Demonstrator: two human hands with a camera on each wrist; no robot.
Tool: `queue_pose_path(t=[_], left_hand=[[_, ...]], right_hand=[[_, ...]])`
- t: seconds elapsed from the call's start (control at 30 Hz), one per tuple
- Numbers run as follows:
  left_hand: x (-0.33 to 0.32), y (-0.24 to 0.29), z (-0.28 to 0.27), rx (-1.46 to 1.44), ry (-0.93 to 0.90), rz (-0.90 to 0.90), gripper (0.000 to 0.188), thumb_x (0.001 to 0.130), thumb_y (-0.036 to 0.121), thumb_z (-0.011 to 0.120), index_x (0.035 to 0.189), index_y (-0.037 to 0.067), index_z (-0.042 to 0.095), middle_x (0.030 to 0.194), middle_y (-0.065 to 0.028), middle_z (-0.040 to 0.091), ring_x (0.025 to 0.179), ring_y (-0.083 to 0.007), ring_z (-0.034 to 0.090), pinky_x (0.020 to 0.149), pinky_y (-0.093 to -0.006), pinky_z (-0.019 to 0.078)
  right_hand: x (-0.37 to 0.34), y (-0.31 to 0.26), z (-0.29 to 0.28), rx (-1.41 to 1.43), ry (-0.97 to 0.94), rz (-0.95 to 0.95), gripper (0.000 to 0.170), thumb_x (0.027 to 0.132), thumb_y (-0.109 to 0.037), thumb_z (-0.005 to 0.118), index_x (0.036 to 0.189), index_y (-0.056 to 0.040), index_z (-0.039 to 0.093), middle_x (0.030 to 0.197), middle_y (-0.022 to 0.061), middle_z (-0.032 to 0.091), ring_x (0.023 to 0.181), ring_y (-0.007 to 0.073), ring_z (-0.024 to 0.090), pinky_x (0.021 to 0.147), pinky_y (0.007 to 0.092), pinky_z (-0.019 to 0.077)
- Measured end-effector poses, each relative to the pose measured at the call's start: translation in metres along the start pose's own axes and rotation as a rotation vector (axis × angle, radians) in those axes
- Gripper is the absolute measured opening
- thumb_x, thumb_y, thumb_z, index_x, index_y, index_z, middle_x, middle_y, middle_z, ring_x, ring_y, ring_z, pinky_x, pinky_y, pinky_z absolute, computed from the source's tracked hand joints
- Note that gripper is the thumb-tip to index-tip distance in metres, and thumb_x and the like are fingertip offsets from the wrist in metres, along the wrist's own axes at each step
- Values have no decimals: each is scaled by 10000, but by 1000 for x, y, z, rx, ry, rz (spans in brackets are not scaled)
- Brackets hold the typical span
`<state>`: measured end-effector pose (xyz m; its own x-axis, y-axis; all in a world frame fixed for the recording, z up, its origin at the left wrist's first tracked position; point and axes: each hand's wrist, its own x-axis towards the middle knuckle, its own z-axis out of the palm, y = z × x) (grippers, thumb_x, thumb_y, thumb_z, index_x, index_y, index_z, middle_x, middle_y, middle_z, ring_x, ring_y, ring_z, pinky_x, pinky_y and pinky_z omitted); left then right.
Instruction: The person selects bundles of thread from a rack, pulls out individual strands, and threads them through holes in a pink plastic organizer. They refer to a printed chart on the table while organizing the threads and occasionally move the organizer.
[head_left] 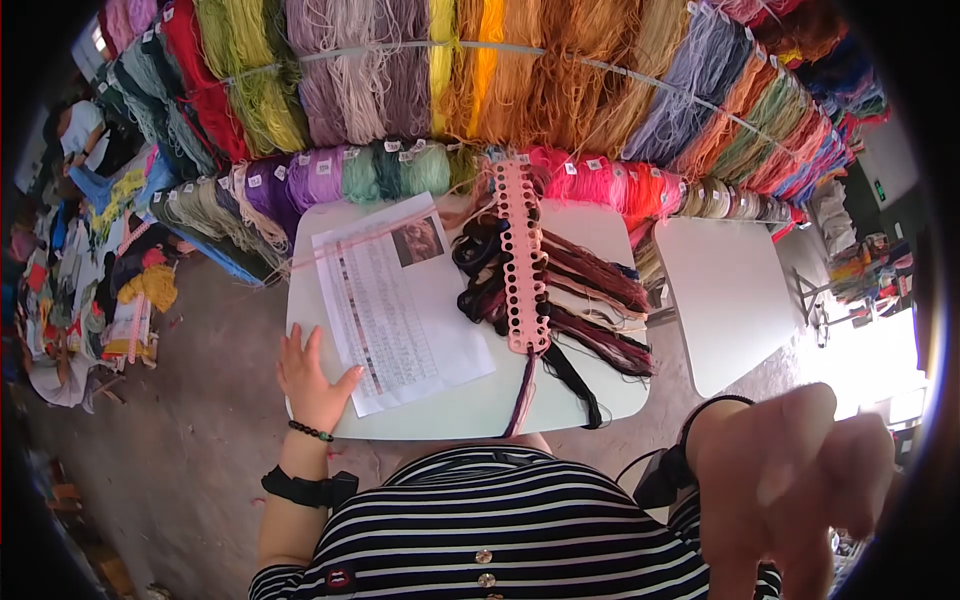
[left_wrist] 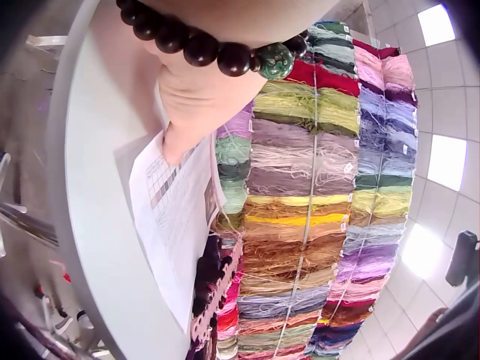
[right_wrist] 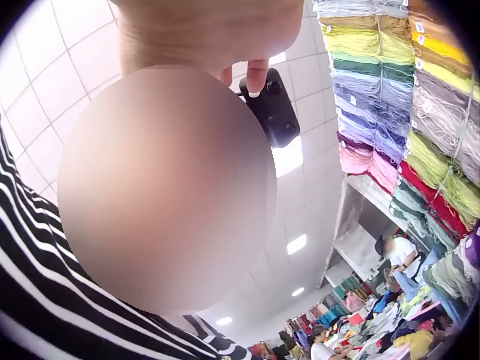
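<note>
My left hand rests on the white table's left edge with its fingers spread. Its thumb reaches the side of a printed colour chart, which has a small dark picture in one corner. Right of the chart lies a pink thread organizer with rows of holes, dark, maroon and cream thread hanks spreading from it. My right hand is raised close to the head camera, blurred, its fingers bent. In the right wrist view a fingertip overlaps the edge of a black device; whether it grips it I cannot tell.
Racks of coloured thread skeins stand behind the white table. A second white table is at the right. Piled cloth and thread lie at the left, with other people farther off.
</note>
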<state>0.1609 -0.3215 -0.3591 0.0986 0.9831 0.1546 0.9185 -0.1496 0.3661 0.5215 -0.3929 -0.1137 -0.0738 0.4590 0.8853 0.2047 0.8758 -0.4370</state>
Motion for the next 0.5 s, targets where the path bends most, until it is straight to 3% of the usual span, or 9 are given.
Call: queue_pose_path(t=[0.07, 0.13, 0.23, 0.27, 0.33, 0.4, 0.47, 0.5], left_hand=[[0, -1, 1, -1, -5, -9, 865, 683, 410, 781, 1396, 121, 388, 1488, -223, 300, 1393, -427, 219, 1085, -611, 163], [-1, 3, -2, -12, 12, -3, 831, 694, 367, 781, 1385, 98, 405, 1470, -243, 329, 1369, -434, 276, 1088, -556, 231], [-4, 1, -1, -44, 44, -24, 822, 712, 350, 777, 1385, 64, 400, 1448, -259, 357, 1349, -438, 311, 1092, -530, 265], [-4, -2, 3, -66, 59, -8, 827, 718, 353, 775, 1388, 52, 394, 1441, -262, 364, 1345, -438, 315, 1093, -531, 266], [-10, -5, 14, -104, 139, 25, 766, 740, 304, 768, 1371, 37, 427, 1410, -279, 397, 1305, -440, 370, 1088, -511, 298], [-14, -12, 28, -99, 164, 25, 703, 747, 268, 740, 1344, 39, 451, 1408, -279, 401, 1295, -445, 382, 1085, -527, 296], [-13, -35, 62, -76, 247, 86, 635, 699, 234, 732, 1252, 0, 527, 1341, -295, 470, 1259, -455, 426, 1064, -527, 336], [-20, 40, 9, 96, 96, -24, 556, 877, 323, 643, 1296, -13, 502, 1343, -239, 498, 1246, -386, 457, 1044, -489, 362]], right_hand=[[3, 3, -10, 5, 1, 57, 222, 911, -57, 580, 1132, -38, 593, 1085, 89, 617, 977, 136, 573, 833, 270, 468], [12, 8, -30, -13, 22, 135, 219, 914, -37, 576, 1130, -10, 591, 1060, 92, 636, 953, 136, 589, 834, 265, 475], [32, 34, -63, -60, 104, 375, 215, 918, -9, 569, 1128, 33, 589, 1022, 96, 664, 918, 137, 614, 835, 259, 485], [42, 47, -76, -90, 146, 515, 220, 930, -26, 582, 1140, 40, 588, 997, 75, 668, 908, 101, 614, 818, 231, 482], [58, 88, -111, -74, 223, 576, 208, 913, -96, 646, 1092, 11, 646, 911, -3, 654, 803, 56, 573, 718, 208, 468], [84, 118, -144, -219, 275, 559, 215, 888, -132, 679, 1051, 9, 674, 877, -14, 655, 780, 43, 555, 686, 206, 458], [117, 147, -174, -301, 338, 428, 244, 865, -164, 675, 1039, 7, 679, 848, 57, 690, 755, 80, 596, 691, 258, 487], [136, 160, -187, -332, 368, 375, 244, 858, -163, 658, 1030, 8, 681, 829, 103, 695, 744, 121, 630, 694, 274, 496]])
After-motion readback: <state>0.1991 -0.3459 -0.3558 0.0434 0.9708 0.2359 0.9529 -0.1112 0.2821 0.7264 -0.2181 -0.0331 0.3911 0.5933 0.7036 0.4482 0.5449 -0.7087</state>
